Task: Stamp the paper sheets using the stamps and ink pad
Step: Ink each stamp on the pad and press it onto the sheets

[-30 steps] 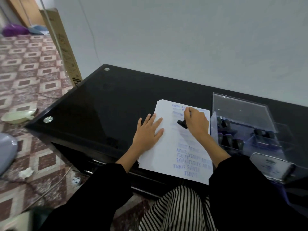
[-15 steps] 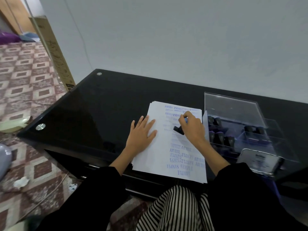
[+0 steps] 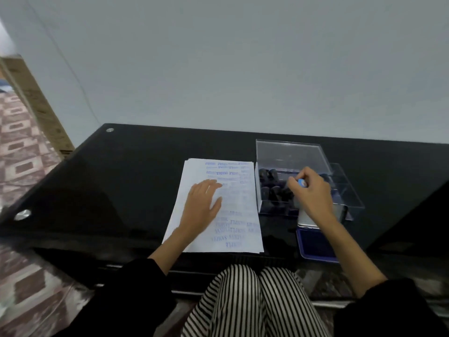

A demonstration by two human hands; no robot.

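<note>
Swinging off the paper stack (image 3: 239, 215), the right hand (image 3: 313, 193) now hovers over the clear stamp box (image 3: 291, 152) beside the stack, its fingers curled round a blue-capped stamp (image 3: 302, 183). That print looks done, and a swap seems likely. The left hand (image 3: 201, 205) lies flat on the stack. The open ink pad (image 3: 313, 242) sits off the stack's near right corner, by the front edge of the glass table (image 3: 133, 178), with bare top left of the stack.

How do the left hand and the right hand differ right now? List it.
Left hand lies flat with straight fingers; right hand curls round a stamp. Left hand rests on the paper sheets; right hand is over the clear stamp box. Both are bare and above the black table.
</note>
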